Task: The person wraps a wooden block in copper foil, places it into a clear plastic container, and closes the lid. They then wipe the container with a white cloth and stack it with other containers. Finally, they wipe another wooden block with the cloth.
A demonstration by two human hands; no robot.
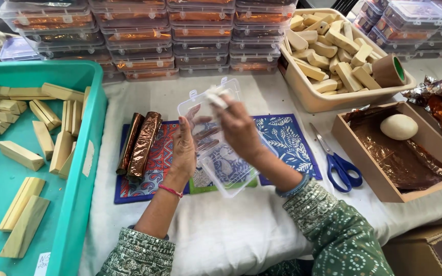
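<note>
At the centre of the frame, the left hand grips the side of an open clear plastic box held above the patterned mat. The right hand pinches a small pale piece at the box's top. 2 foil-wrapped bars lie just left. Blue scissors lie to the right.

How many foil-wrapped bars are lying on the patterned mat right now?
2: copper foil-wrapped bars and lie side by side on the mat's left end, beside the left hand. More may be hidden behind the clear plastic box held by both hands.
</note>
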